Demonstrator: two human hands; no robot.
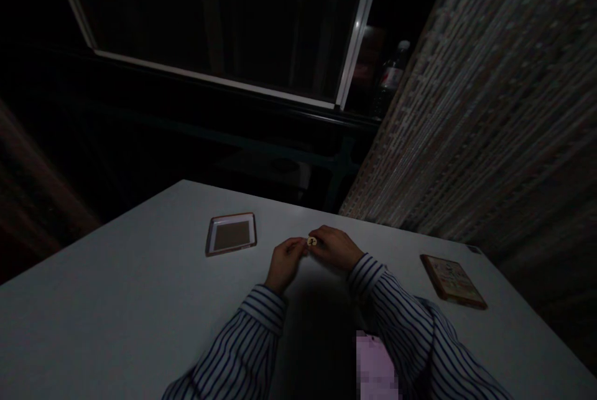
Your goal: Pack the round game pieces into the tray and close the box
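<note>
A small, round, pale disc (312, 241) with a dark mark on its face is held up just above the white table. My right hand (336, 246) pinches it between thumb and fingers from the right. From the left, my left hand (284, 261) is closed, its fingertips pressed together at the disc's left edge. To the left of my hands lies a shallow rectangular tray (254, 230) with a raised rim and a brown panel inside. Farther right is a flat rectangular box (453, 280) with a printed, brownish top.
The white table (140, 288) has its far edge just past my hands. Beyond it hangs a stringed curtain (420, 139) at the right, beside a bottle (392, 76) with a white cap. A pale framed panel (214, 79) stands behind. Something pink and pixelated (375, 369) shows below my right forearm.
</note>
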